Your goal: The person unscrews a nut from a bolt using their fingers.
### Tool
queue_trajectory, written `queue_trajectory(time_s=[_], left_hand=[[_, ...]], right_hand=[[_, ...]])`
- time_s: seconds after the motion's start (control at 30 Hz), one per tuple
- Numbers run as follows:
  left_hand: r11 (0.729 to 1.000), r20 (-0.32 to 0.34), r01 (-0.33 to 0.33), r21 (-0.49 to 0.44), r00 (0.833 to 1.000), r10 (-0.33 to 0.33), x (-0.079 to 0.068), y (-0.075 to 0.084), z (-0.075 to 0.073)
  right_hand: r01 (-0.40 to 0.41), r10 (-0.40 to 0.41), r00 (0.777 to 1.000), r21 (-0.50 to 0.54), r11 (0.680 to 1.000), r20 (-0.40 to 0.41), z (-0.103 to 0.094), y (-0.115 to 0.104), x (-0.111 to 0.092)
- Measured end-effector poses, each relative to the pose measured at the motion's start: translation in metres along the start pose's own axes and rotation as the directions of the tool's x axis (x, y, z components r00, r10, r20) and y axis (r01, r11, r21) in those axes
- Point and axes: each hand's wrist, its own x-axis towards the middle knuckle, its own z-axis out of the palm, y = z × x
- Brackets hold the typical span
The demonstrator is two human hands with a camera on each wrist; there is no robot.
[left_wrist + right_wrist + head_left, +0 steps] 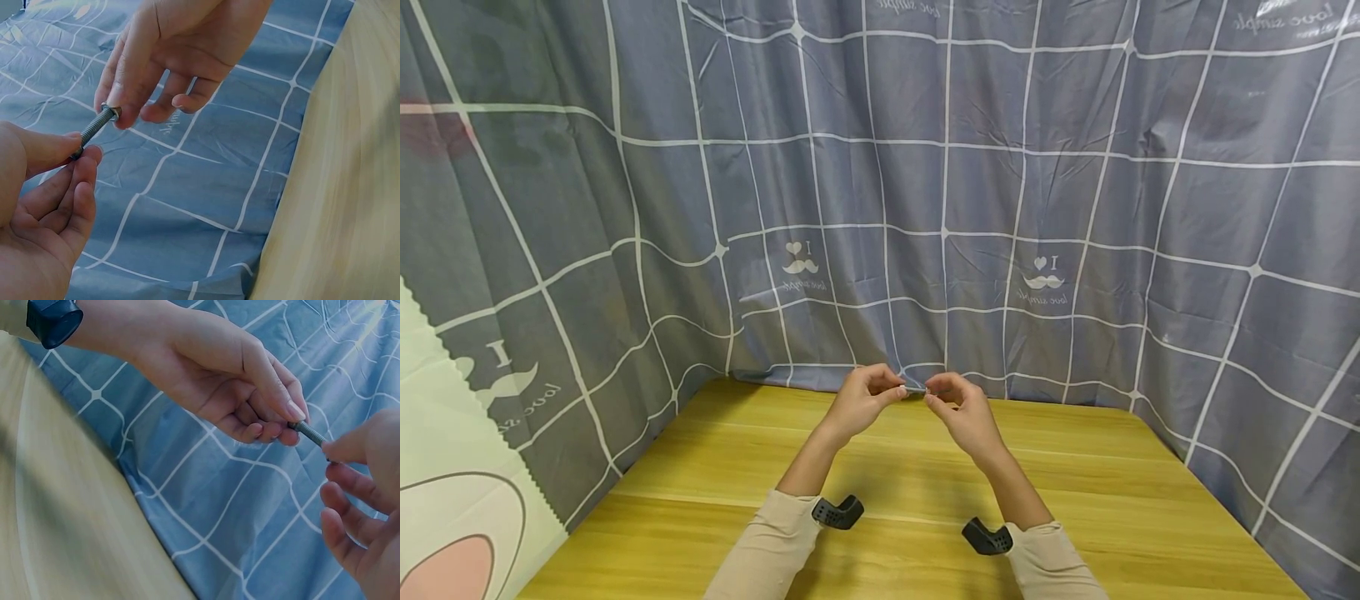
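Observation:
A threaded metal bolt (97, 125) spans the gap between both hands. My left hand (859, 404) pinches one end of it between thumb and fingertips, largely covering that end. At the other end, a wider metal piece like a nut (111, 111) sits at the thumb and fingertips of my right hand (966, 417), which pinch there. In the right wrist view, the bolt slants down from the left hand (237, 394) to the right hand (369, 481). Both hands are held up over the far part of the wooden table (895, 483).
A grey-blue curtain (910, 192) with white grid lines hangs behind the table and along its sides. At the left hangs a pale cloth (445, 450) with a scalloped edge. Black devices sit on the left cuff (837, 512) and right cuff (987, 537).

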Motion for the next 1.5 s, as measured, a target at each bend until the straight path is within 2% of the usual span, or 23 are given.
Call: queue_trajectory(time_s=[0.3,0.57,0.77,1.03,1.23,1.3,1.5], left_hand=[[1.000,0.001,0.002,-0.006,1.000,-0.002,0.000,-0.002,0.000],[1.000,0.002,0.000,-0.016,1.000,0.000,0.000,-0.001,-0.001],[1.000,-0.003,0.001,-0.008,1.000,-0.001,-0.001,0.001,-0.001],[1.000,-0.005,0.001,-0.001,1.000,-0.001,-0.001,0.003,-0.001],[1.000,0.001,0.012,-0.005,1.000,-0.012,-0.001,0.002,-0.002],[1.000,0.001,0.012,-0.006,1.000,-0.012,0.000,0.001,-0.002],[1.000,-0.003,0.006,0.005,1.000,-0.006,0.000,0.002,-0.002]], right_hand=[[-0.015,0.015,1.000,-0.003,1.000,-0.010,0.002,0.000,-0.001],[0.025,-0.025,1.000,-0.008,1.000,0.004,0.002,-0.001,0.000],[-0.010,0.010,1.000,0.008,1.000,0.016,0.001,-0.005,-0.002],[-0.020,0.020,0.999,0.001,1.000,-0.031,0.004,-0.006,-0.002],[0.002,-0.002,1.000,-0.006,1.000,-0.014,0.002,-0.025,-0.007],[0.016,-0.016,1.000,-0.016,1.000,-0.006,0.001,-0.025,-0.007],[-0.029,0.029,1.000,-0.008,1.000,-0.011,0.001,-0.018,-0.005]])
